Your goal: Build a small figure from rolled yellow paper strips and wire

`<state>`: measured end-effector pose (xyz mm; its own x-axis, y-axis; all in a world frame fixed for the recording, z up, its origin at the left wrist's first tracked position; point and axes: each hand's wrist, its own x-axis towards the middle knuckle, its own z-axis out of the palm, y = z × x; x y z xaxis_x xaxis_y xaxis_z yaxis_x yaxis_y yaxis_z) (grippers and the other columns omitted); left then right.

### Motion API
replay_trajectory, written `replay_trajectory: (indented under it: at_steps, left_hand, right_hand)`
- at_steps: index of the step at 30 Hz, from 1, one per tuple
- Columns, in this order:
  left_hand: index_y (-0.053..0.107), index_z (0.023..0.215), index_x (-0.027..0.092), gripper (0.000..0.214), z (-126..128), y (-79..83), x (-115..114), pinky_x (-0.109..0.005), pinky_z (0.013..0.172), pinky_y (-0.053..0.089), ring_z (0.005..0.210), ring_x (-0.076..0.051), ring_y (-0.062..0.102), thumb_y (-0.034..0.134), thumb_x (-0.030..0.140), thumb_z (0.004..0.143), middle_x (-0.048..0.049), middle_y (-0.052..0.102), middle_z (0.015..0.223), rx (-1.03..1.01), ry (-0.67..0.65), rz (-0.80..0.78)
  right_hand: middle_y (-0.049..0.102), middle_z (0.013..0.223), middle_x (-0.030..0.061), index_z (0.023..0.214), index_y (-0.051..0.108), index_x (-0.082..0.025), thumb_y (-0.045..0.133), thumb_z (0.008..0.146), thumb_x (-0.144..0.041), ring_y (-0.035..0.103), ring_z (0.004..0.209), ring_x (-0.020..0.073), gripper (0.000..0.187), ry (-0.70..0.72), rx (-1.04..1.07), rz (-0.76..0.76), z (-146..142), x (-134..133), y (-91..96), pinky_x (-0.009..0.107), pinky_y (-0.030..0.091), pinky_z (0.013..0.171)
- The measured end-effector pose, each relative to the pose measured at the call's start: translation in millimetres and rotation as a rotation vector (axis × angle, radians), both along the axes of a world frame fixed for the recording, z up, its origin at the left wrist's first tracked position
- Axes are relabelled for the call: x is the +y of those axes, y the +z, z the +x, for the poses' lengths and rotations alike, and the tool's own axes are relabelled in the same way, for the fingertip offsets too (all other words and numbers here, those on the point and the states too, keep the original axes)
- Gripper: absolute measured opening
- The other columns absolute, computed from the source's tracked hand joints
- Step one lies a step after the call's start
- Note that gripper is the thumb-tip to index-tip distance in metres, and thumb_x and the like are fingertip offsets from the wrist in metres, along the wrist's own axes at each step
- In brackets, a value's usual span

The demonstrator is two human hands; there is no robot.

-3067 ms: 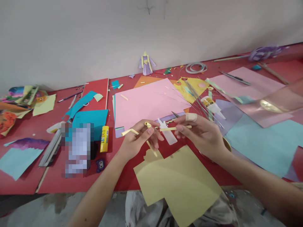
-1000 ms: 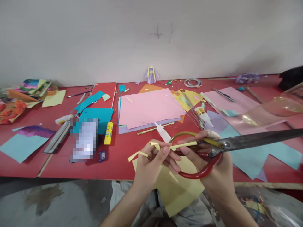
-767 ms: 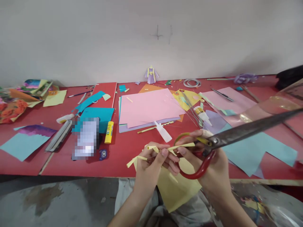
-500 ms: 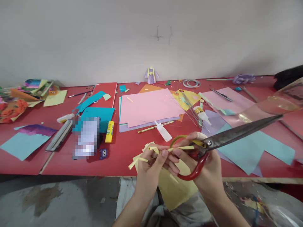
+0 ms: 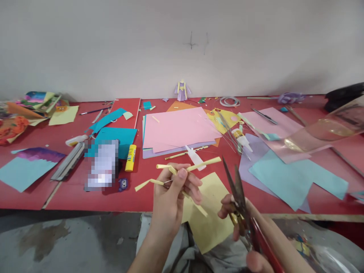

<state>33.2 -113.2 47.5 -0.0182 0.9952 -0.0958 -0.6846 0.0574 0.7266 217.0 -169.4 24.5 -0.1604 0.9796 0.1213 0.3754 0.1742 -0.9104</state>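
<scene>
My left hand (image 5: 170, 193) is closed on a small piece made of folded pale yellow paper strips (image 5: 186, 167), held up over the table's front edge. One strip sticks out right, others point left and down. My right hand (image 5: 241, 227) grips the handles of large scissors (image 5: 237, 193), low at the front right, blades pointing up and away, a little apart from the strips. A pale yellow sheet (image 5: 210, 212) hangs over the table edge under both hands.
The red table (image 5: 42, 197) holds a pink sheet stack (image 5: 176, 131), teal paper (image 5: 292, 178), a yellow glue stick (image 5: 130, 158), a white glue bottle (image 5: 241, 138), thin wires, and a small purple paper figure (image 5: 182, 90) by the wall. Paper scraps lie at the left.
My right hand has let go of the strip's end and dropped toward me with the scissors, whose blades swung from pointing right to pointing up. My left hand lifted the strips slightly.
</scene>
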Motion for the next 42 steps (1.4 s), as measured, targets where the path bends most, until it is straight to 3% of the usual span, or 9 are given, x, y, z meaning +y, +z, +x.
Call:
replay_trajectory:
  at_steps: [3, 7, 14, 20, 26, 31, 35, 39, 42]
  left_hand:
    - [0.067, 0.086, 0.016, 0.014, 6, 5.0, 0, -0.009, 0.038, 0.044, 0.042, -0.005, 0.059, 0.071, 0.029, 0.084, 0.0018, 0.069, 0.064, -0.098, -0.029, -0.020]
    - [0.065, 0.086, 0.014, 0.013, 14, 3.7, -5, -0.009, 0.041, 0.046, 0.044, -0.004, 0.060, 0.069, 0.026, 0.086, 0.0014, 0.069, 0.065, -0.174, -0.106, -0.092]
    - [0.062, 0.084, 0.013, 0.014, 18, -7.5, -13, -0.008, 0.043, 0.044, 0.045, -0.004, 0.059, 0.066, 0.026, 0.089, 0.0000, 0.067, 0.064, -0.154, -0.213, -0.159]
    - [0.061, 0.084, 0.013, 0.017, 19, -10.2, -13, -0.011, 0.042, 0.046, 0.046, -0.007, 0.061, 0.067, 0.028, 0.087, -0.0004, 0.068, 0.066, -0.176, -0.259, -0.187]
    - [0.061, 0.082, 0.012, 0.014, 19, -13.2, -10, -0.007, 0.045, 0.044, 0.045, -0.003, 0.060, 0.066, 0.023, 0.089, 0.0001, 0.068, 0.065, -0.198, -0.218, -0.222]
    - [0.064, 0.083, 0.012, 0.010, 16, -18.3, -9, -0.008, 0.044, 0.048, 0.046, -0.005, 0.062, 0.065, 0.020, 0.089, 0.0007, 0.068, 0.065, -0.251, -0.157, -0.180]
    - [0.067, 0.087, 0.014, 0.009, 8, -24.3, -9, -0.010, 0.042, 0.050, 0.045, -0.007, 0.063, 0.066, 0.022, 0.088, -0.0001, 0.070, 0.064, -0.287, -0.220, -0.110]
    - [0.067, 0.089, 0.015, 0.010, 0, -31.8, -6, -0.009, 0.038, 0.047, 0.041, -0.007, 0.063, 0.066, 0.024, 0.089, -0.0001, 0.071, 0.061, -0.312, -0.283, -0.032]
    - [0.066, 0.087, 0.015, 0.009, -3, -37.7, -4, -0.008, 0.038, 0.047, 0.043, -0.008, 0.065, 0.065, 0.023, 0.089, -0.0010, 0.073, 0.063, -0.297, -0.299, 0.002]
  right_hand:
    - [0.069, 0.086, 0.0071, 0.119, 0.052, -0.027, 0.054, 0.074, -0.078, 0.066, 0.056, 0.0189, 0.068, 0.093, -0.170, 0.126, 6, 3, 7.9, 0.025, 0.052, 0.044]
    - [0.070, 0.082, 0.0076, 0.117, 0.048, -0.022, 0.048, 0.083, -0.071, 0.071, 0.069, 0.0217, 0.060, 0.087, -0.474, 0.276, 4, 14, 15.0, 0.026, 0.057, 0.056]
    - [0.066, 0.070, 0.0006, 0.105, 0.045, -0.023, 0.040, 0.090, -0.066, 0.066, 0.055, 0.0153, 0.045, 0.119, -0.472, 0.238, -5, 18, 17.8, 0.022, 0.052, 0.049]
    - [0.061, 0.061, -0.0027, 0.099, 0.045, -0.023, 0.025, 0.090, -0.071, 0.059, 0.044, 0.0129, 0.053, 0.149, -0.485, 0.230, 2, 19, 14.8, 0.020, 0.046, 0.043]
    - [0.059, 0.051, -0.0055, 0.096, 0.049, -0.021, 0.034, 0.100, -0.050, 0.060, 0.037, 0.0131, 0.033, 0.112, -0.663, 0.377, 3, 23, 10.2, 0.020, 0.037, 0.036]
    - [0.053, 0.047, -0.0044, 0.090, 0.056, -0.019, 0.042, 0.097, -0.050, 0.057, 0.036, 0.0151, 0.035, -0.006, -0.816, 0.429, 12, 38, 2.6, 0.025, 0.032, 0.040]
    - [0.066, 0.065, 0.0007, 0.096, 0.061, -0.020, 0.046, 0.095, -0.037, 0.064, 0.050, 0.0194, 0.023, -0.141, -0.957, 0.408, 26, 62, -7.3, 0.028, 0.031, 0.044]
    - [0.070, 0.084, 0.0035, 0.100, 0.063, -0.021, 0.051, 0.087, -0.023, 0.068, 0.070, 0.0200, 0.018, -0.085, -0.888, 0.301, 40, 85, -14.8, 0.027, 0.042, 0.055]
    - [0.070, 0.102, 0.0054, 0.108, 0.063, -0.022, 0.054, 0.089, -0.027, 0.068, 0.088, 0.0220, 0.022, -0.066, -0.799, 0.269, 44, 92, -14.5, 0.029, 0.049, 0.069]
